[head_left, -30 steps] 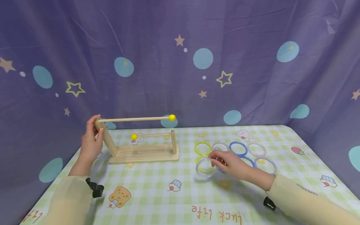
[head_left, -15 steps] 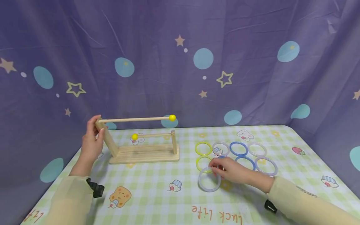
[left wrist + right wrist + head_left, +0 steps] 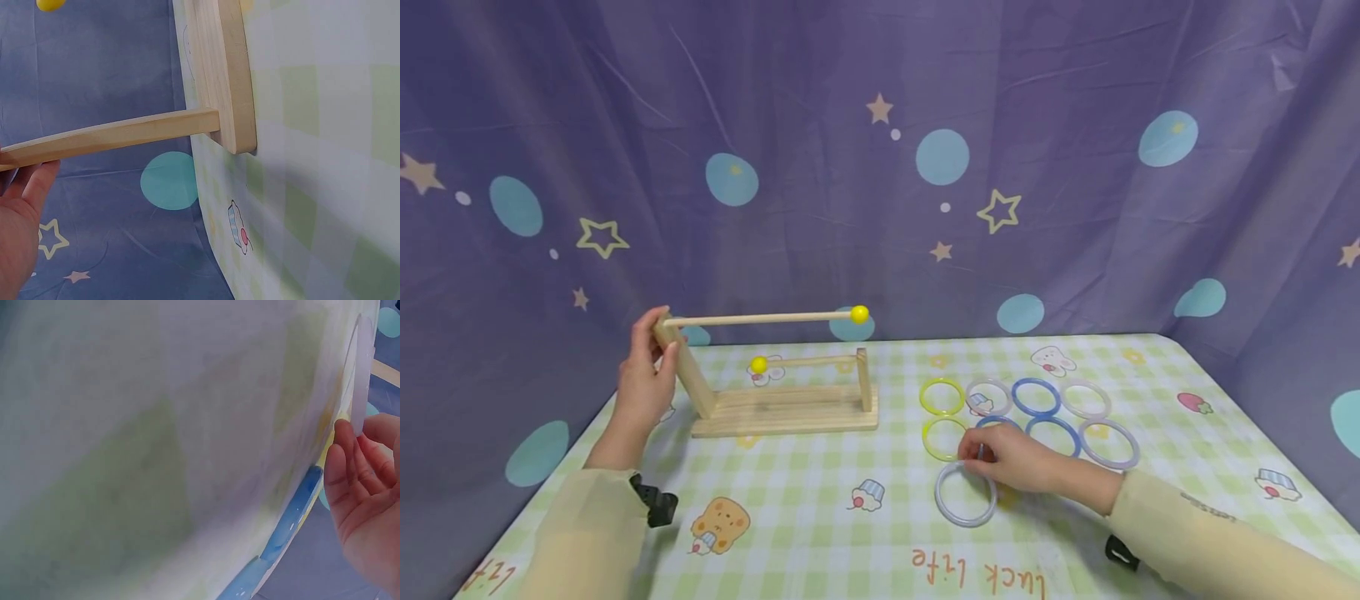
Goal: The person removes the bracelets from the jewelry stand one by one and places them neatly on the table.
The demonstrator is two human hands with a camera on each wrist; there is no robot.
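Note:
On the left of the head view stands a wooden rack with a flat base (image 3: 786, 423), a tall post (image 3: 692, 379) and a short post (image 3: 864, 383). Each post carries a sideways rod tipped with a yellow ball (image 3: 860, 314). My left hand (image 3: 643, 379) holds the tall post near its top; the left wrist view has its fingers against the wooden bar (image 3: 119, 136). My right hand (image 3: 1018, 457) pinches a pale translucent ring (image 3: 966, 523) by its far edge, low over the cloth. In the right wrist view this ring (image 3: 361, 369) sits between thumb and fingers.
Behind the right hand, more rings lie in two rows: yellow rings (image 3: 942, 413) at left, blue rings (image 3: 1037, 415) in the middle, pale rings (image 3: 1108, 463) among them and at right. A green checked cloth (image 3: 805, 517) covers the table; a purple curtain (image 3: 820, 208) hangs behind.
My right hand has brought the pale ring down and toward me, from over the front yellow ring to the cloth before the rows. My left hand stays on the post.

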